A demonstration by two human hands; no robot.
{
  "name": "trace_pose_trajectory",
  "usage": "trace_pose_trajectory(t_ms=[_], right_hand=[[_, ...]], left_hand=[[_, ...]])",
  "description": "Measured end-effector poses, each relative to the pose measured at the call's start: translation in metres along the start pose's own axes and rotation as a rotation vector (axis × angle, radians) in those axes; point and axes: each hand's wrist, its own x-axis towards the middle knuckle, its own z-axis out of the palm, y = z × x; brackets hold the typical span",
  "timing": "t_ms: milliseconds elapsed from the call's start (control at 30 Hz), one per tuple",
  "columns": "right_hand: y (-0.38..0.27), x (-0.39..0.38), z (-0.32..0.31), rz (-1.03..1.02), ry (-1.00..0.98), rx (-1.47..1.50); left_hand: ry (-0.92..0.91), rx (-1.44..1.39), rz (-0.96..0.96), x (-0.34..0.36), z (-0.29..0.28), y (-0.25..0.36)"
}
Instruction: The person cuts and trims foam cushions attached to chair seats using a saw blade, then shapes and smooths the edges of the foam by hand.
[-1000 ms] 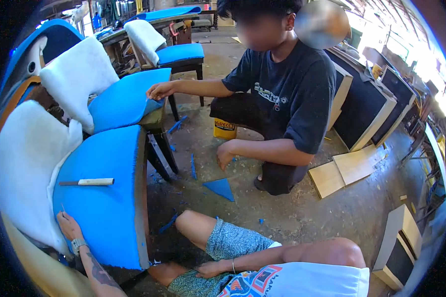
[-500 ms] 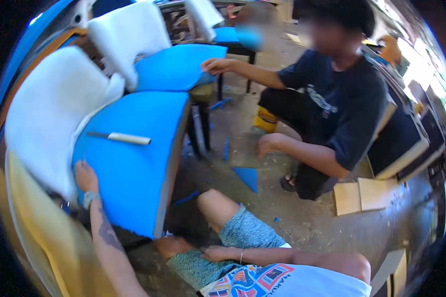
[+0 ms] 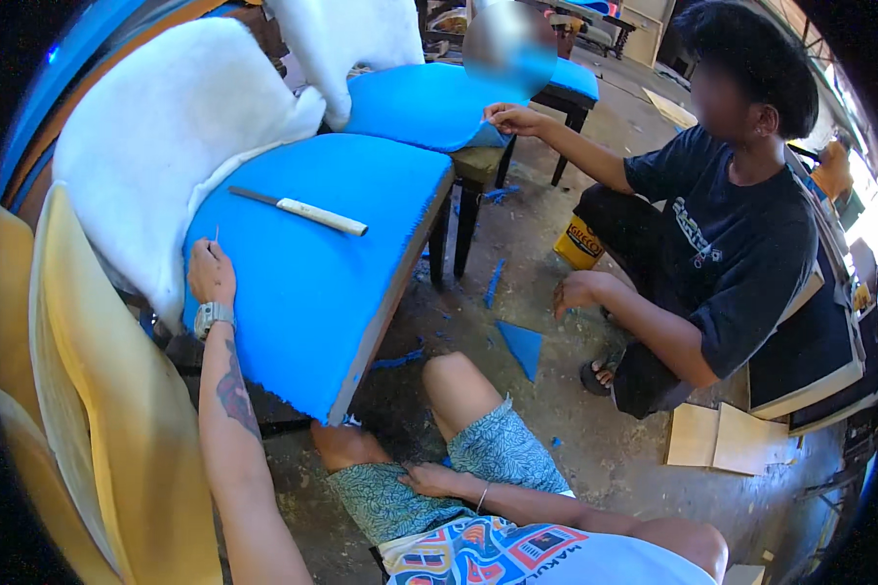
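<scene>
1. The person's left hand [image 3: 212, 273] rests at the left edge of the flat blue foam chair seat [image 3: 332, 263], left of centre in the frame, fingers pinched together on what looks like a thin needle or pin standing upward; it is too small to tell for sure.
2. A long knife with a pale handle and dark blade [image 3: 299, 211] lies loose on the seat, up and to the right of that hand, its long axis running from upper left to lower right, blade end nearer the white padded chair back [image 3: 156, 136].
3. The right hand [image 3: 437, 480] lies loosely closed on the patterned shorts [image 3: 429, 487], bottom centre, holding nothing and well apart from the knife; the left hand is nearer.
4. A crouching co-worker in a dark shirt [image 3: 732, 253] touches a second blue seat [image 3: 424, 102] at the top.
</scene>
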Motion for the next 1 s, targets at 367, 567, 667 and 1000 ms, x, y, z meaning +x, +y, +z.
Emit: trace_pose_trajectory(t_ms=[367,567,667,1000], right_hand=[[-0.105,-0.042,-0.125,-0.584,0.298,0.282],[-0.188,-0.013,-0.253,-0.668,0.925,-0.543],[-0.211,0.014,-0.278,-0.677,0.900,-0.663],[-0.271,0.096,-0.325,-0.706,0.941,-0.670]], left_hand=[[0.063,-0.042,0.018,-0.001,-0.003,0.007],[0.035,0.007,-0.057,-0.004,-0.010,0.014],[0.065,-0.035,-0.032,-0.003,-0.011,0.017],[0.100,-0.004,-0.036,-0.002,-0.006,0.013]])
